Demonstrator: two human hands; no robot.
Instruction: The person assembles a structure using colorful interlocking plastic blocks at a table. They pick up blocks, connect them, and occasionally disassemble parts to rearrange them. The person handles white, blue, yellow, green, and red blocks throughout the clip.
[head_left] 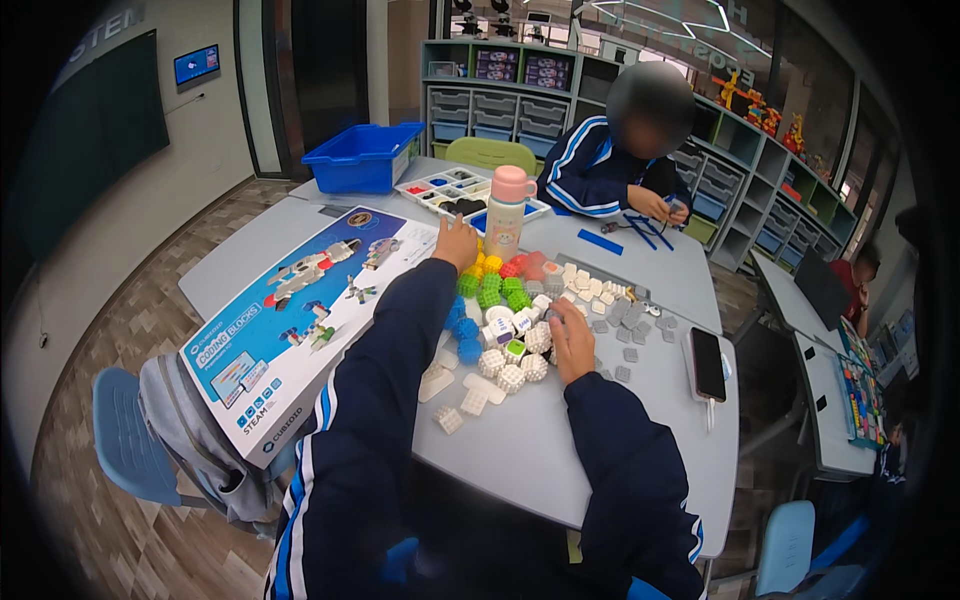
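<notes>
My left hand (457, 245) is over the far left side of a block pile, fingers stretched out beside the yellow blocks (490, 263) and a cream bottle (506, 222) with a pink lid. On the pile's right side, my right hand (572, 342) rests with extended fingers against the white knobbed blocks (537, 340). Between my hands lie green blocks (489, 291), blue blocks (466, 328) and red blocks (512, 267). Small grey pieces (628, 318) and white pieces (590, 284) are scattered right of the pile. Neither hand visibly holds anything.
A large printed box (330, 260) leans along the table's left side. Behind it stand a blue bin (360, 160) and a compartment tray (450, 190). A phone (708, 365) lies at the right. Across the table, another person handles blue strips (650, 230).
</notes>
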